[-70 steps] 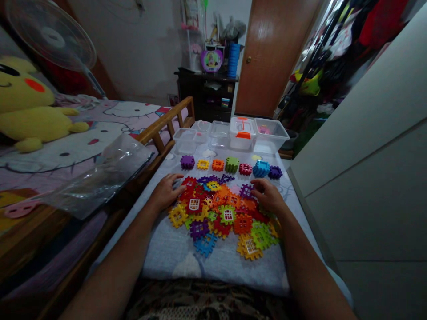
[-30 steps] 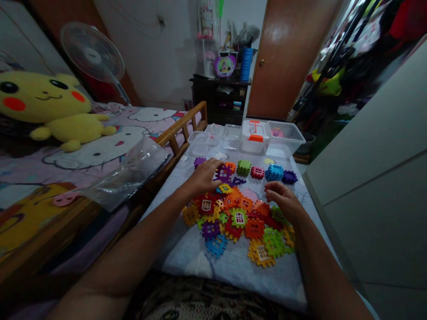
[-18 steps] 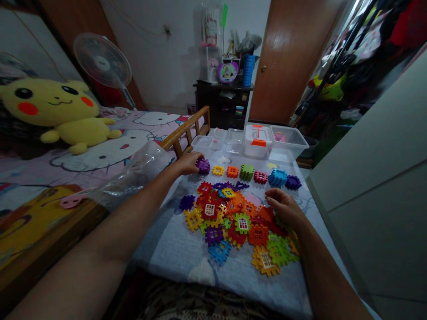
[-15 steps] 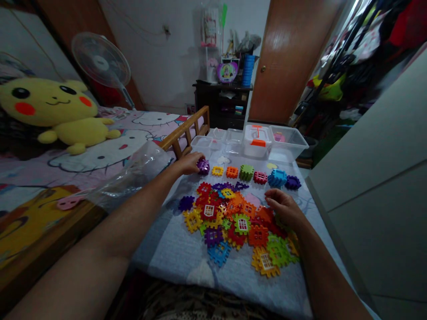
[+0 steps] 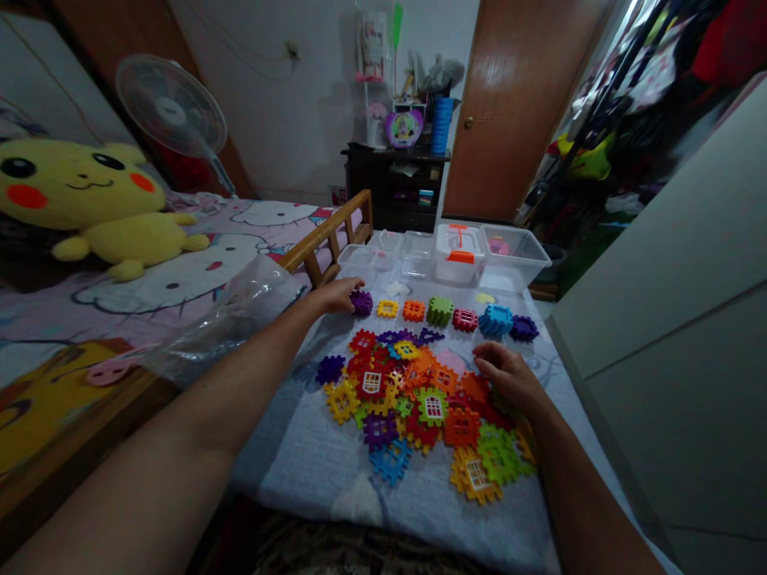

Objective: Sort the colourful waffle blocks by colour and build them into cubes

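Beyond the far-left corner of the mixed pile (image 5: 431, 403), the left hand (image 5: 341, 295) stretched out, palm down, bent fingers at the purple stack (image 5: 363, 303) — whether gripping, I couldn't tell. That stack began 7 stacks (image 5: 440, 311) behind the pile, spaced seemingly to keep colours apart. At the pile's right edge hung the right hand (image 5: 510, 377) — fingers loosely curled, holding nothing.

A pile of building pieces (image 5: 432, 407) lies on the table (image 5: 323, 471); behind it runs a row of stacks (image 5: 439, 312), then plastic containers (image 5: 459, 263). The left hand (image 5: 340, 295) is at the row's left end, the right hand (image 5: 506, 372) beside the pile's right part. Left stands a bed (image 5: 173, 263) bearing a plush toy (image 5: 120, 238).
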Demonstrator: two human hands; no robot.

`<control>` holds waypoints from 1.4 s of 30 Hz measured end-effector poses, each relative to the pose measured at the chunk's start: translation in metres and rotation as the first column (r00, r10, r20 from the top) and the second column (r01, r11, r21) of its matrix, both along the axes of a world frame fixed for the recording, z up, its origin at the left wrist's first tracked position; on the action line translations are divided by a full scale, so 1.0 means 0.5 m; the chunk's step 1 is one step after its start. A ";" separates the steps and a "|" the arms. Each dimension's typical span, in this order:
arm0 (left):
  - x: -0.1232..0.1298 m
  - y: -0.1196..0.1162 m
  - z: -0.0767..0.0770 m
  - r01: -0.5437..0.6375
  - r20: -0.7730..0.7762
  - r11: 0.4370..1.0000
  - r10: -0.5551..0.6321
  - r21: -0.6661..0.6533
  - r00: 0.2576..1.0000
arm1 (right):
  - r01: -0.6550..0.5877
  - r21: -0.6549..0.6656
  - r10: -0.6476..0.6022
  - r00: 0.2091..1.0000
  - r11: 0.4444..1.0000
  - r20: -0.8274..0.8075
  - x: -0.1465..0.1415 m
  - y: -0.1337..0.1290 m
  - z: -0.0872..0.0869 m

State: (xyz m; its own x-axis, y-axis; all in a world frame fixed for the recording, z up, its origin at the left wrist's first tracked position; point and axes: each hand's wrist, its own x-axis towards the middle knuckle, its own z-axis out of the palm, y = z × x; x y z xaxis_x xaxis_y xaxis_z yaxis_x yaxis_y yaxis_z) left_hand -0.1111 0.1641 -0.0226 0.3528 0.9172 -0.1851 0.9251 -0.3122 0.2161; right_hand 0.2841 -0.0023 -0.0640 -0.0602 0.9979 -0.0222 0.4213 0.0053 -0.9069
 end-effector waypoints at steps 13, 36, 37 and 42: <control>0.013 -0.006 0.015 0.023 0.066 1.000 -0.024 0.007 0.998 | 0.005 0.018 -0.005 1.000 1.000 0.002 -0.001 -0.001 -0.002; -0.082 -0.332 -0.024 0.127 0.332 0.983 -0.076 -0.136 0.940 | -0.014 0.018 0.013 1.000 1.000 0.019 0.006 -0.001 0.003; -0.080 -0.334 -0.029 0.110 0.334 0.985 -0.062 -0.129 0.941 | -0.017 0.026 0.017 1.000 1.000 0.021 0.006 0.000 0.004; -0.071 -0.338 -0.039 0.074 0.338 0.996 -0.053 -0.051 0.940 | -0.002 0.035 0.002 1.000 0.999 0.009 0.004 -0.002 0.006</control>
